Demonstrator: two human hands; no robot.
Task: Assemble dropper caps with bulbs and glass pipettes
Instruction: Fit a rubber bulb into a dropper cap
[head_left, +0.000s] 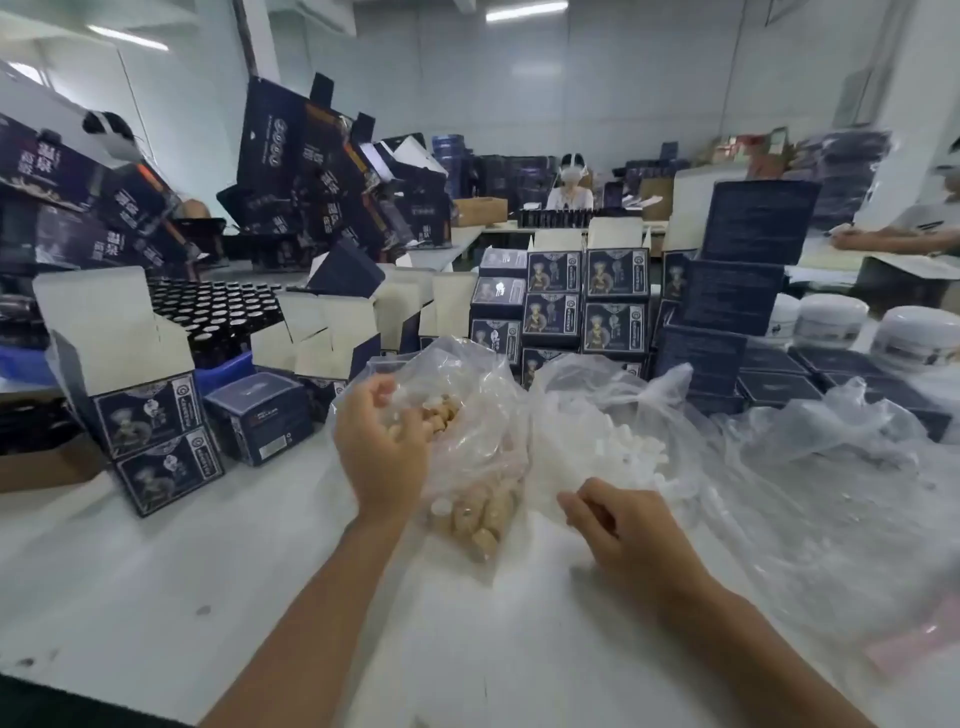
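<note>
Clear plastic bag (467, 395) of beige dropper caps (483, 519) sits at 12 o'clock on white table (156, 571). Left hand (382, 447) reaches into its mouth, fingers curled; contents of grasp cannot be told. Right hand (618, 525) at 3 o'clock, loosely curled, beside white bulbs (623, 447) in second bag.
</note>
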